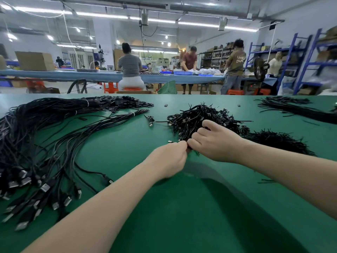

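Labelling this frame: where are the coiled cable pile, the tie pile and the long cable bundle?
coiled cable pile (198, 117), head view, heap's middle.
tie pile (277, 141), head view, heap's middle.
long cable bundle (36, 121), head view, mid-length strands.

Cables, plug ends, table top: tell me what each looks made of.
Coiled cables: black, matte, bending freely, so likely a rubbery plastic jacket. Plug ends: silvery, glinting shells, probably metal. Table top: green, smooth, soft sheen, perhaps a rubber or vinyl mat; cannot tell which.
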A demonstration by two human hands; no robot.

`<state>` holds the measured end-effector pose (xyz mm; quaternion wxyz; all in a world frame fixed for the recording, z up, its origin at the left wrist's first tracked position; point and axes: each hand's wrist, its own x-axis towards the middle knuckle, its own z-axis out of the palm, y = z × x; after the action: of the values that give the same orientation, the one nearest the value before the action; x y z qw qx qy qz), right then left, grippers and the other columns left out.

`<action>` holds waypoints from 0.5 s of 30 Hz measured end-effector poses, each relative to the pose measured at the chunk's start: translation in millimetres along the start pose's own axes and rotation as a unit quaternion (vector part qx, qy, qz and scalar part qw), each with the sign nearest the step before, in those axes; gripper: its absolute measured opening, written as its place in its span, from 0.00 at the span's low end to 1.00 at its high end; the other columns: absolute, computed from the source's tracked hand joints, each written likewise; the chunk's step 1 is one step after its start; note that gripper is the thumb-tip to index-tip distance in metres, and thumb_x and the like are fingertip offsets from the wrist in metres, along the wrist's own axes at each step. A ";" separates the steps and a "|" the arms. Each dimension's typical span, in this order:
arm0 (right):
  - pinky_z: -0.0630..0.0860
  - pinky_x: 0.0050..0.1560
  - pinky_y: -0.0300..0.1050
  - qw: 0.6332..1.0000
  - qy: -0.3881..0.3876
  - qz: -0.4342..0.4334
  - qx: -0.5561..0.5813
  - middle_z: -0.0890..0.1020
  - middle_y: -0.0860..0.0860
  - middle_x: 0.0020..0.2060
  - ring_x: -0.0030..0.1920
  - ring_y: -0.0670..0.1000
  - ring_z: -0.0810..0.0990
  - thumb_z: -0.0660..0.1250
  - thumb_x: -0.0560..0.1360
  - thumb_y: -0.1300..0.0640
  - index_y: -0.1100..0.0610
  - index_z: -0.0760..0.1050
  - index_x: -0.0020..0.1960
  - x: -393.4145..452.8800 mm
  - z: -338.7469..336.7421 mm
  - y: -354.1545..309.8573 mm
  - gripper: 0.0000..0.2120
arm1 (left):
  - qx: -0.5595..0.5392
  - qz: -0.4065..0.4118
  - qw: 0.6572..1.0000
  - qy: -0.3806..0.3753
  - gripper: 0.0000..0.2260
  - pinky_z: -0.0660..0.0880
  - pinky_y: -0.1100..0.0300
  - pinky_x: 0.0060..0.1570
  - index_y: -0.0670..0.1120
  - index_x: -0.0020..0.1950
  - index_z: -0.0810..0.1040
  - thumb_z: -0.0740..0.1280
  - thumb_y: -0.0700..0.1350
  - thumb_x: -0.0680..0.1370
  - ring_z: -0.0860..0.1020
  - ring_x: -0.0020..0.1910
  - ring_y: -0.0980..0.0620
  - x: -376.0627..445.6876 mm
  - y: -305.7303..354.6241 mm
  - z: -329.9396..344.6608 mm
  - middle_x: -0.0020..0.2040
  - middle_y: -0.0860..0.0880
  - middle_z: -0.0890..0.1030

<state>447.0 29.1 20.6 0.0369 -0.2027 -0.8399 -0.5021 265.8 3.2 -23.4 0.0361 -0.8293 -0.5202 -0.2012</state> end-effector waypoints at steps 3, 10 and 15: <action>0.69 0.61 0.52 0.996 -0.050 0.070 0.021 0.79 0.50 0.50 0.49 0.54 0.79 0.50 0.80 0.56 0.56 0.67 0.70 3.6 1.5 11.9 0.20 | -0.024 -0.046 0.996 0.070 0.08 0.63 0.53 0.37 0.47 0.44 0.60 0.52 0.46 0.83 0.74 0.42 0.39 -5.4 -19.1 6.3 0.41 0.46 0.72; 0.69 0.54 0.49 0.803 -0.497 0.294 0.146 0.79 0.43 0.48 0.54 0.50 0.78 0.66 0.74 0.41 0.47 0.78 0.54 -51.9 10.3 79.8 0.14 | -0.045 -0.153 0.981 0.115 0.12 0.60 0.54 0.32 0.47 0.42 0.61 0.49 0.50 0.83 0.69 0.35 0.44 -4.0 -34.3 14.6 0.35 0.51 0.68; 0.70 0.48 0.45 0.807 -0.490 0.310 0.113 0.78 0.43 0.40 0.43 0.49 0.78 0.64 0.75 0.41 0.50 0.77 0.48 -84.7 27.2 69.0 0.13 | -0.091 -0.166 0.976 0.110 0.15 0.60 0.54 0.32 0.48 0.38 0.59 0.51 0.50 0.83 0.70 0.35 0.44 -1.5 -35.3 14.2 0.34 0.49 0.70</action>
<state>554.4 55.3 41.8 -0.2031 -0.6657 -0.6896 -0.2001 238.5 21.8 -42.3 -0.0159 -0.7039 -0.6229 -0.3410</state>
